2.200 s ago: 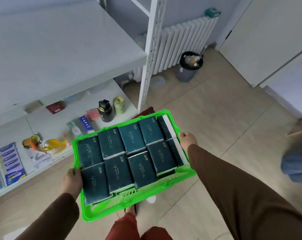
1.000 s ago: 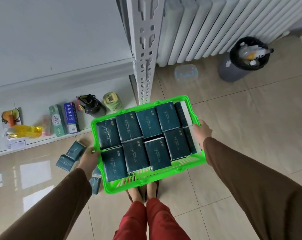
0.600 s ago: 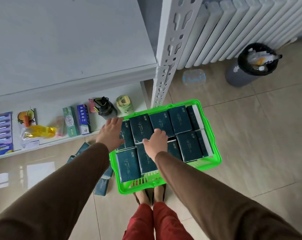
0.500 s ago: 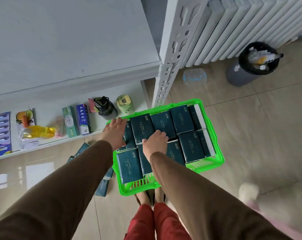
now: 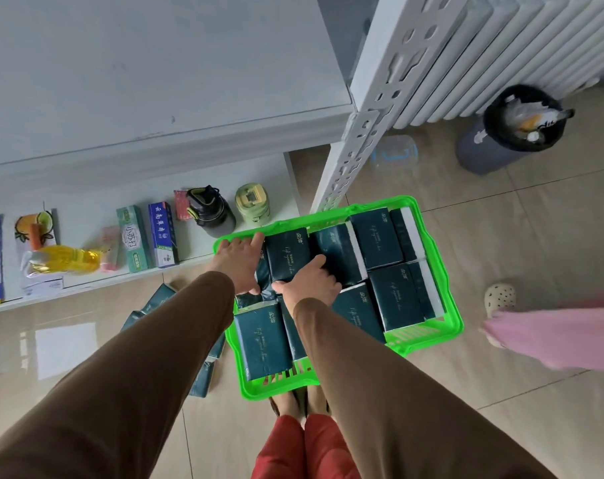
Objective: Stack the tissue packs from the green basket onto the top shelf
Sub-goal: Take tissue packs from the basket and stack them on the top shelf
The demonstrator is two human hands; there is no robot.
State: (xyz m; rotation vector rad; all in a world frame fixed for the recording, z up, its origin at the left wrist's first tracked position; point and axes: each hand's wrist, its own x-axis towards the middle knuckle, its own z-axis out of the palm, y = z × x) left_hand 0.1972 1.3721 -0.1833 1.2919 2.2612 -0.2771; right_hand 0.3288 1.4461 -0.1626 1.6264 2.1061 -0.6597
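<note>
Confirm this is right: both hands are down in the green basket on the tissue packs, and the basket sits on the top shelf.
Not quite. The head view shows the green basket on the floor by the person's feet, below the top shelf, not on it. The rest holds: left hand and right hand are on the tissue packs.

Both arms in brown sleeves reach forward and down, close together. The left hand (image 5: pixel 240 262) lies flat, fingers spread. The right hand (image 5: pixel 309 280) curls its fingers in a closing grip.

Bin (image 5: pixel 494 146) beside white radiator (image 5: pixel 501 53)
</note>
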